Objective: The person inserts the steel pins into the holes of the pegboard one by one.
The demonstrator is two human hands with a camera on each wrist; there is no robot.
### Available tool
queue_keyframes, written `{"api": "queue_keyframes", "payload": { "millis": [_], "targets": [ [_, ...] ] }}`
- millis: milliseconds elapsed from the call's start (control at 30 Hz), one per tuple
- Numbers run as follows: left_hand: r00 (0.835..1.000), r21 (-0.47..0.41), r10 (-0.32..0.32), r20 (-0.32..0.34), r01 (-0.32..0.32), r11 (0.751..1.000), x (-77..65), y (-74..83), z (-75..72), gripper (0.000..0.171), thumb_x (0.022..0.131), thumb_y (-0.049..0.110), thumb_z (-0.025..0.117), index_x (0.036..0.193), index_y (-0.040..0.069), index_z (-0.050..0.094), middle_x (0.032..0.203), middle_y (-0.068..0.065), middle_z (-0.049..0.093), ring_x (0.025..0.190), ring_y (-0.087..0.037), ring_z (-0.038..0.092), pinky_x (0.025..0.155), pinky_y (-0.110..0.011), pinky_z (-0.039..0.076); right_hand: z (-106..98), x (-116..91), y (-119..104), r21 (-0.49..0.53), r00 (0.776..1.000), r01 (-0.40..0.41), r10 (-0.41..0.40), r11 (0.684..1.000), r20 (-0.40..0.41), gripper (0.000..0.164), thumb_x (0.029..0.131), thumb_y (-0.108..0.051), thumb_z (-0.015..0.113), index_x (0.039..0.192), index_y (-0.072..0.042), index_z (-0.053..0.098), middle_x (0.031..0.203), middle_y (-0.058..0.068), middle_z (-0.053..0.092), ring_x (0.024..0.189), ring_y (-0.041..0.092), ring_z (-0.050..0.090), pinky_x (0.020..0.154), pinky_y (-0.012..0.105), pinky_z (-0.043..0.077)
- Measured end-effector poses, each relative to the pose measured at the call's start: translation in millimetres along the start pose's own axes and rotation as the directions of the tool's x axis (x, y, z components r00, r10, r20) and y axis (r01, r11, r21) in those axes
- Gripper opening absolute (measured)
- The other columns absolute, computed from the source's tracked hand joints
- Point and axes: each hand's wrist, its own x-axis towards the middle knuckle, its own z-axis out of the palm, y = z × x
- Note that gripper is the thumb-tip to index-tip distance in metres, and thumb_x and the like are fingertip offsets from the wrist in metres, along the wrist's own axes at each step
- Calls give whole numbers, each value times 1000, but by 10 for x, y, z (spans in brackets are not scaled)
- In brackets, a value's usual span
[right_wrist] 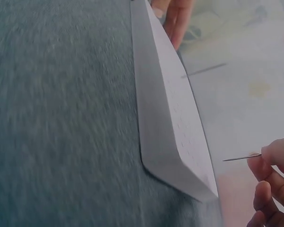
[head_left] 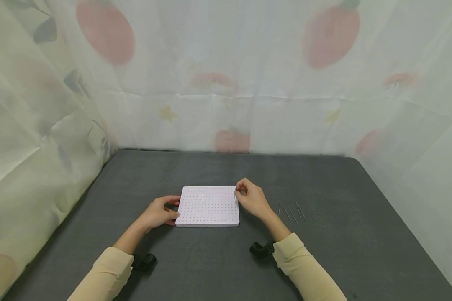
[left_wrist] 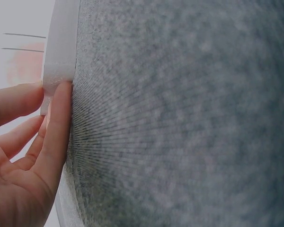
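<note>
A white board [head_left: 211, 214] with a grid of small dots or holes lies flat on the table. My left hand [head_left: 158, 214] holds its left edge; in the left wrist view the fingers [left_wrist: 59, 118] touch the board's side wall [left_wrist: 61, 42]. Two thin needles [head_left: 203, 197] stand upright in the board's back left part. Above the board's right edge, my right hand [head_left: 253, 198] pinches another needle [right_wrist: 241, 158] between thumb and fingertips. The right wrist view shows its pointed tip apart from the board's surface.
Several loose needles [head_left: 293, 215] lie on the dark grey table [head_left: 211, 263] to the right of my right hand. A patterned curtain [head_left: 278, 125] hangs behind the table and along its sides. Each wrist carries a black camera mount [head_left: 261, 250].
</note>
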Motion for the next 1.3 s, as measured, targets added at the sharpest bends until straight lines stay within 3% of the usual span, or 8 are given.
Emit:
{"api": "queue_keyframes", "payload": {
  "millis": [1300],
  "targets": [
    [1000,3,19,11,-19,1000,-30,22,-10,58,81,-2,64,134,-3,42,124,-24,47,83,-20,63,62,-34,57,652,63,-415,-60,984,173,-170,983,53,6,81,-13,64,83,-16,60,76,-8,63,64,3,49,56,16,38]
  ]
}}
